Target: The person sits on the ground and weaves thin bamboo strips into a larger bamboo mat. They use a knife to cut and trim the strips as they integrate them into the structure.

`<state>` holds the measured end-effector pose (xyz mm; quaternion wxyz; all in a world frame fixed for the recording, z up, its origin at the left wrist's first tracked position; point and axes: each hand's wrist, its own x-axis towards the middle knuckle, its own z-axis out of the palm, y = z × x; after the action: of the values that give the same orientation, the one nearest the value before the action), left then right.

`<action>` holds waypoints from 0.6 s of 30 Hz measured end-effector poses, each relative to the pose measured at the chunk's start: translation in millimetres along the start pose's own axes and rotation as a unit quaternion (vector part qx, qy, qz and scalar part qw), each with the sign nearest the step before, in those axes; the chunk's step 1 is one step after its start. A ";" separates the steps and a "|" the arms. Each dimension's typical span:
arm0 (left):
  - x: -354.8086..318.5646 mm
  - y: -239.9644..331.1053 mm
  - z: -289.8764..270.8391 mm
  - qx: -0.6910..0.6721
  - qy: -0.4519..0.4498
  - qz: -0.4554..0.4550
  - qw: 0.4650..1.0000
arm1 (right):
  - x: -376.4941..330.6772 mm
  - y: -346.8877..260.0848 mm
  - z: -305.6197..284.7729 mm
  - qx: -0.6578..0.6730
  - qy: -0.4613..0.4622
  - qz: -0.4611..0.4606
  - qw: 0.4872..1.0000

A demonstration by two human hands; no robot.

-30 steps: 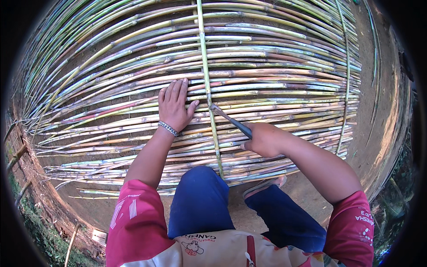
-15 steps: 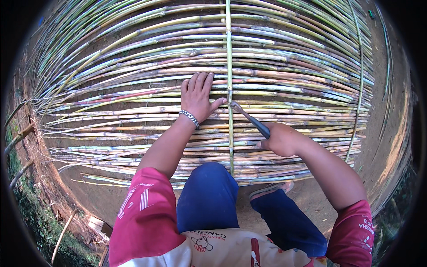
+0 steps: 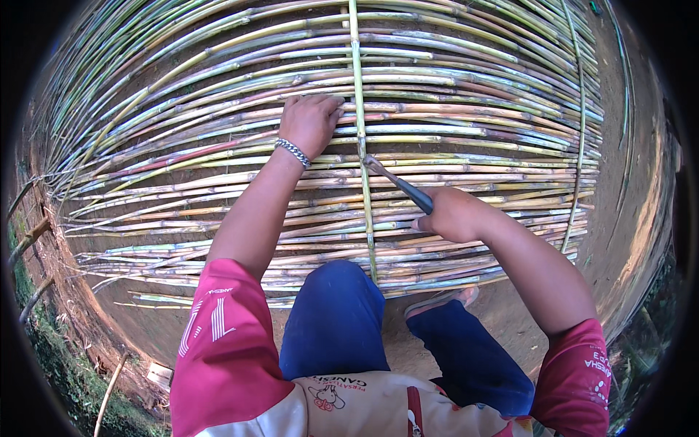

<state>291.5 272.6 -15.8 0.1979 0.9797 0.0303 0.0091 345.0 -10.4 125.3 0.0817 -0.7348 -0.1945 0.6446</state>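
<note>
Many thin, jointed bamboo poles [image 3: 466,178] lie side by side on the ground in front of me, running left to right. A single greenish pole [image 3: 357,80] crosses over them from far to near. My left hand [image 3: 310,125], with a chain bracelet at its wrist, is just left of the crosspiece, fingers curled down round one of the poles; the fingertips are partly hidden. In my right hand [image 3: 455,215] is a hammer [image 3: 412,191], gripped by its dark handle. The hammer's head rests at or just beside the crosspiece; whether it touches is unclear.
Another thin crosspiece [image 3: 581,131] spans the poles at the right. My blue-trousered knee [image 3: 335,313] is close to the nearest poles. Bare soil [image 3: 619,240] borders the right side. Wooden stakes [image 3: 30,240] and green plants lie beyond the left edge.
My left hand has shifted farther away and its spread fingers have curled round a pole. The hammer stays near the crosspiece in my right hand. The whole view has shifted slightly.
</note>
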 end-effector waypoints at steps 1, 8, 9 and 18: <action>6.7 2.0 -3.5 -0.017 -0.031 0.017 0.999 | 3.0 2.5 1.7 -0.014 -0.001 0.000 1.000; 21.1 17.4 -4.5 -0.006 -0.182 -0.032 0.983 | 5.4 5.5 5.1 -0.004 0.001 0.005 1.000; 21.0 19.3 -5.4 -0.027 -0.195 -0.051 0.979 | 4.3 5.8 3.6 -0.003 -0.001 0.007 1.000; 4.6 16.1 12.2 -0.182 0.012 -0.201 0.962 | 7.6 8.3 4.1 -0.006 0.003 -0.016 1.000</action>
<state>297.4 253.4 -20.7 0.3701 0.9007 0.2269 -0.0134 343.2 -15.5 114.7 0.0884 -0.7343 -0.2097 0.6395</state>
